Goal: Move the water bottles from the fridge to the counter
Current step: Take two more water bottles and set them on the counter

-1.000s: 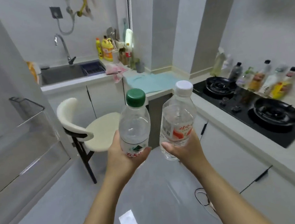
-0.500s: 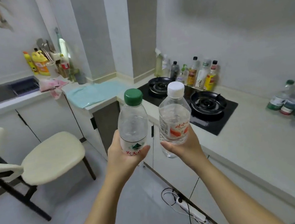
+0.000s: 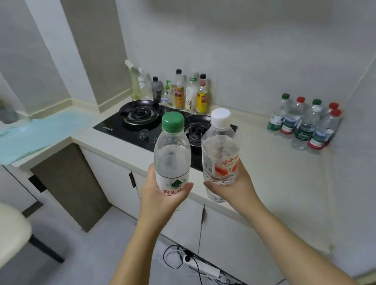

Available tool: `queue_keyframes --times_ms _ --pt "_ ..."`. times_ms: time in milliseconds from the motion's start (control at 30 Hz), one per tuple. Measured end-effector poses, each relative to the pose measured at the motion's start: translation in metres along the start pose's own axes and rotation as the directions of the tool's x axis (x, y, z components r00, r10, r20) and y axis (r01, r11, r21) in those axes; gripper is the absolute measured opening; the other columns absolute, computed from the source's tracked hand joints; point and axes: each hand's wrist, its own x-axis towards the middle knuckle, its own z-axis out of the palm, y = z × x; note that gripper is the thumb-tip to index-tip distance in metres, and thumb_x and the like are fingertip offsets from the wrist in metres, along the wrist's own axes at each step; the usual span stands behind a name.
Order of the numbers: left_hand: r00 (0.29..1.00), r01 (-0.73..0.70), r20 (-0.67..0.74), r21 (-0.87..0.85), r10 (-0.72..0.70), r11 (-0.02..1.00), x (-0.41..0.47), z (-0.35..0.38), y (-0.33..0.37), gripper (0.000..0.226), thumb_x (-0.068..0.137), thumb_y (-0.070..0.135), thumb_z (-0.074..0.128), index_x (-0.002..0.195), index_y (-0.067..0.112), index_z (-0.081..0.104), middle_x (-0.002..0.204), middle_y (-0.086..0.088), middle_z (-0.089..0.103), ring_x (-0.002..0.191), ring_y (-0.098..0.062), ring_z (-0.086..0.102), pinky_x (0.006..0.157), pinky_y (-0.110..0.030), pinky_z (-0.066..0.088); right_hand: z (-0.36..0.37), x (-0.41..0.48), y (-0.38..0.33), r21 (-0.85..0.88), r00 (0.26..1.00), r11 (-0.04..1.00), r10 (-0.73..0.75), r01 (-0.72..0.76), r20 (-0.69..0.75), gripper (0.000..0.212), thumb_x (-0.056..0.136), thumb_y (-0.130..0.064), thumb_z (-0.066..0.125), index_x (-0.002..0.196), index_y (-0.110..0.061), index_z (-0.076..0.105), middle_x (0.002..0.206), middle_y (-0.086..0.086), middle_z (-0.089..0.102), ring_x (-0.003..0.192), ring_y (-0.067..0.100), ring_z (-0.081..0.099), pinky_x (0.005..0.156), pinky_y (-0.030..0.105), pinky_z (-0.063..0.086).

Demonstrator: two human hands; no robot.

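Observation:
My left hand [image 3: 162,195] grips the lower part of a clear water bottle with a green cap [image 3: 172,152], held upright in front of me. Beside it, my right hand [image 3: 234,188] grips a clear water bottle with a white cap [image 3: 220,147] and a red-and-white label, also upright. Both bottles hang in the air over the front edge of the pale counter [image 3: 276,180]. Several water bottles with green and red caps [image 3: 305,123] stand in a cluster at the counter's far right, against the wall. The fridge is out of view.
A black two-burner gas stove [image 3: 135,126] is set into the counter behind the held bottles, with sauce and oil bottles [image 3: 182,90] along the wall. A teal cloth [image 3: 25,136] lies at left. A cream stool [image 3: 4,233] and a power strip with cables [image 3: 200,268] are on the floor.
The view has swung right along the counter: the sink and stool slid off to the left, and the bottle cluster has come closer to the middle. Both hands still hold their bottles.

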Motion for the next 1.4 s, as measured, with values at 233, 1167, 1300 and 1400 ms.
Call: queue_keyframes --times_ms 233,1167,1300,1400 --pt "0.987 -0.030 0.156 -0.039 0.036 0.999 0.051 0.062 -0.005 0.051 0.065 0.019 0.083 0.106 0.030 0.054 0.093 0.013 0.069 0.084 -0.007 0.067 0.067 -0.016 0.052 -0.048 0.031 0.035 -0.008 0.982 0.999 0.051 -0.054 -0.184 0.058 0.069 -0.001 0.087 0.111 -0.025 0.053 0.100 -0.014 0.067 0.087 -0.009 0.065 0.070 0.007 0.048" --pt "0.863 0.095 0.482 0.144 -0.154 0.985 0.306 0.331 -0.141 0.057 0.063 0.022 0.087 0.110 0.026 0.056 0.100 0.008 0.066 0.092 -0.013 0.064 0.077 -0.029 0.056 -0.162 0.267 0.216 0.064 0.716 0.940 0.298 -0.334 -0.632 0.060 0.065 -0.012 0.091 0.107 -0.032 0.053 0.096 -0.014 0.066 0.086 0.008 0.066 0.059 0.009 0.046" --pt "0.841 0.105 0.505 0.197 -0.192 0.975 0.297 0.374 -0.177 0.054 0.065 0.022 0.086 0.109 0.029 0.055 0.096 0.016 0.063 0.090 -0.009 0.064 0.077 -0.025 0.054 -0.184 0.276 0.267 0.036 0.708 0.913 0.340 -0.406 -0.620 0.062 0.063 -0.014 0.092 0.111 -0.029 0.057 0.099 -0.013 0.070 0.091 0.012 0.069 0.072 0.024 0.053" --pt "0.851 0.102 0.492 0.183 -0.181 0.978 0.294 0.400 -0.193 0.057 0.064 0.023 0.087 0.111 0.031 0.055 0.099 0.017 0.064 0.090 -0.005 0.063 0.075 -0.020 0.050 -0.202 0.281 0.298 0.033 0.697 0.908 0.344 -0.419 -0.629 0.064 0.060 -0.018 0.093 0.114 -0.025 0.060 0.101 -0.011 0.072 0.095 0.010 0.070 0.083 0.035 0.057"
